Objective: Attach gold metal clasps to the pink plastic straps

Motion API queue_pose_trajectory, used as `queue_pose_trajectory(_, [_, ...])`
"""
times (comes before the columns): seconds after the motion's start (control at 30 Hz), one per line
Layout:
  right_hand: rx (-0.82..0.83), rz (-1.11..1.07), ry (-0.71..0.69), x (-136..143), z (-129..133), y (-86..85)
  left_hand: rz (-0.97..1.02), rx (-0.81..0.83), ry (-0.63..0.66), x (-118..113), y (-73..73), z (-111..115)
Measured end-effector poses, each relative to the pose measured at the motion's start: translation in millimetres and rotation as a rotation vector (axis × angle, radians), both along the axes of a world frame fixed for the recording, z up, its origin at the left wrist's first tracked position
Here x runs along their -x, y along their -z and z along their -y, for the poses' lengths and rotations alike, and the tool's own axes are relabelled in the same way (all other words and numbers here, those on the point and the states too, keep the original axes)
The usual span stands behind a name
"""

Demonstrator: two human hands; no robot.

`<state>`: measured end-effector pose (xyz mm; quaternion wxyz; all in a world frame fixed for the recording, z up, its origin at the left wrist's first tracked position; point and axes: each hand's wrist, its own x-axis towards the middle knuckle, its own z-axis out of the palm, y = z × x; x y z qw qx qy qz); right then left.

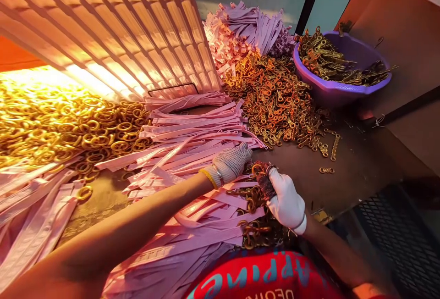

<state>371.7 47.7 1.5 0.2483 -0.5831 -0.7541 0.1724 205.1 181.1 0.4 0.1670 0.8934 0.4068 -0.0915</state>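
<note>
My left hand [232,161], in a dotted knit glove with a yellow cuff, is closed at the right ends of the pink straps [202,127]. What its fingers grip, if anything, is hidden. Just beside it, my right hand [285,198] wears a white glove with dark, worn fingers. A brass ring-ended piece [257,169] is pinched in those fingers. Below both hands lie more pink straps [206,239], with dark brass hardware [252,235] at their right ends.
Loose brass rings [85,124] cover the left side below a ribbed panel [137,28]. Brass chain-like pieces [275,102] form a heap ahead, with bundled pink straps [254,28] behind. More brass pieces fill part of a purple basin [343,87] at the right. Black mesh [402,239] lies beyond the table edge.
</note>
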Motion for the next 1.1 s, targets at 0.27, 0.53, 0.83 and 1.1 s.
queue_pose_trajectory(0.27, [-0.165,-0.03,-0.008,-4,-10,4.3,0.106,-0.049,-0.065,17,-12.0,22])
queue_pose_trajectory(0.53, [-0.234,0.195,-0.211,27,-19,-25.5,0.754,0.46,-0.618,79,-54.6,76])
queue_pose_trajectory(0.83, [-0.465,0.607,-0.126,67,-6,-28.1,0.884,0.562,-0.736,78,-49.4,115])
queue_pose_trajectory(1.1, [-0.494,0.593,-0.171,57,6,-23.7,0.745,0.328,-0.434,74,-24.3,131])
